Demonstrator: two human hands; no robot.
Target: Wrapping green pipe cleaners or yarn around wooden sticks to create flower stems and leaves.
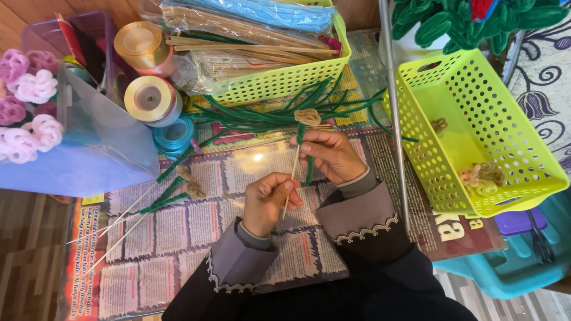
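Note:
My left hand (269,202) pinches the lower end of a thin wooden stick (289,184). My right hand (329,154) grips the same stick higher up, where a green pipe cleaner (308,169) winds around it. A small tan pipe-cleaner flower bud (307,116) tops the stick, just above my right fingers. Behind it lies a pile of loose green pipe cleaners (262,116) on the newspaper (178,238).
Two finished stems with tan buds (178,190) lie left of my hands. Ribbon spools (153,98) and a bag of pink flowers (30,107) sit at the left. One lime basket (285,77) holds sticks; another (523,172), at the right, holds tan buds (482,178).

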